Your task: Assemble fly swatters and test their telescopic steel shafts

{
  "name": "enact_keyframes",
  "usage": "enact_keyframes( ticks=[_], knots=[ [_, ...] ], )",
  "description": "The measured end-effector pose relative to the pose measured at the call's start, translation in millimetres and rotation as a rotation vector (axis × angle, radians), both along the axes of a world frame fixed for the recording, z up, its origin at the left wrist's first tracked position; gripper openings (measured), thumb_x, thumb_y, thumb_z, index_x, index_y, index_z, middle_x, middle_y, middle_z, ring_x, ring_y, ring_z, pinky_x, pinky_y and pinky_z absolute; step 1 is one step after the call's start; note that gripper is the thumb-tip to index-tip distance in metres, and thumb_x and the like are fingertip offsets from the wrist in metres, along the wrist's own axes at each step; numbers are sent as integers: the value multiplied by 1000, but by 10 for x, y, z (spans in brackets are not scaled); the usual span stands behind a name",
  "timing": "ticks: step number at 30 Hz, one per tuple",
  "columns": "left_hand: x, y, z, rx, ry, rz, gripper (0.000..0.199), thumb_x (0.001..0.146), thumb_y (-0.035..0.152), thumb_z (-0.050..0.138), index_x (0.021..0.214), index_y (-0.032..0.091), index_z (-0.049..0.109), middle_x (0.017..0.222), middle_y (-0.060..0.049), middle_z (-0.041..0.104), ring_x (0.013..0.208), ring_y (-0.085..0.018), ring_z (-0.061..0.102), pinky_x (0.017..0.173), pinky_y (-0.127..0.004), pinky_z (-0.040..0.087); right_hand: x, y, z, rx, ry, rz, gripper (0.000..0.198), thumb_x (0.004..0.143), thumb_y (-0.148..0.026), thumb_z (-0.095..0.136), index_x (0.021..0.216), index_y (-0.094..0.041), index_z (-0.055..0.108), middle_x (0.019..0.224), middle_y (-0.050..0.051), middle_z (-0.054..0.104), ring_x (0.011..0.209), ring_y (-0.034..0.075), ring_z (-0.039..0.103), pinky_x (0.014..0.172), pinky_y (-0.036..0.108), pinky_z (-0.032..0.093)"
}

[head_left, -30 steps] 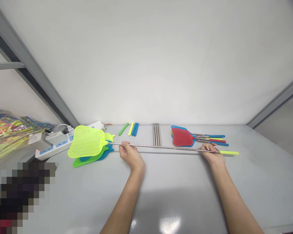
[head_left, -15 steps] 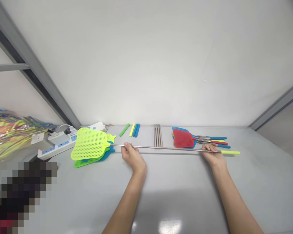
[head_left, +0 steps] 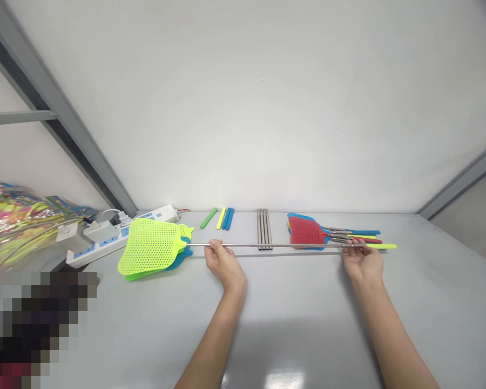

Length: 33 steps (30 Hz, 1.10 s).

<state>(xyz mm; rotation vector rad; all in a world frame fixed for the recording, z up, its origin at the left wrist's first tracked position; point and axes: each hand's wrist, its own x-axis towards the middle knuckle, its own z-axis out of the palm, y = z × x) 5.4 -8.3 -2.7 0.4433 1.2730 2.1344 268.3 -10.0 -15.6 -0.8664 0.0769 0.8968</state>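
Note:
A long fly swatter (head_left: 149,246) with a yellow-green mesh head, an extended thin metal rod and a yellow grip lies level across the view. Near its head, my left hand (head_left: 225,265) is closed, pinching the rod between thumb and fingers. My right hand (head_left: 362,262) is closed around the rod's other end, just beside the yellow grip. Under the held head are other swatter heads, among them a blue one (head_left: 181,259) and a green one (head_left: 140,276), partly hidden. Behind the rod lie several metal rods (head_left: 264,229) side by side.
At the right rear lies a pile of swatters with a red head (head_left: 306,231) on top. Several loose grips (head_left: 228,219) in green, yellow and blue lie at the back. A power strip (head_left: 99,249) with plugs and a clear bag (head_left: 16,227) of colourful items are on the left.
The rod's grip end has risen slightly, so the swatter is more level. My right hand has shifted a little to the right along the rod. My left hand keeps its pinch.

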Motion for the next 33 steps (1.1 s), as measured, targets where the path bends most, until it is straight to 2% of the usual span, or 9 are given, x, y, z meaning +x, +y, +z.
enact_keyframes(
  ticks=[6,12,23,28,33],
  knots=[
    [13,-9,7,-12,0,-22,24,75,40,40,67,17,40,50,8,27,39,-4,27,39,-18,25,-18,17,-19,-12,18,117,21,69,-4,34,77,-15,51,66,0,55,56,8,55,44,19,45],
    [27,-4,-6,-20,1,-17,23,75,39,40,67,18,40,50,8,28,39,-4,27,38,-18,24,-4,61,-65,13,32,124,21,74,-1,35,76,-14,51,68,0,55,57,7,55,45,16,46],
    [44,9,-27,19,-19,-90,22,76,36,39,66,17,41,48,8,25,39,-4,25,39,-17,23,115,68,-132,27,-20,44,20,76,0,36,68,-15,47,60,-3,50,47,4,50,37,12,38],
    [28,14,-5,41,-23,-155,21,74,35,43,65,16,43,48,8,28,39,-3,26,39,-17,22,134,30,-58,111,-46,-57,17,76,-2,40,68,-16,47,60,-4,50,48,3,49,39,12,39],
    [2,3,29,62,-33,-148,21,73,36,42,67,16,44,48,7,29,39,-4,27,38,-17,21,93,15,33,178,-59,-97,15,77,-5,41,70,-14,50,65,-3,52,53,3,51,45,12,43]
  ],
)
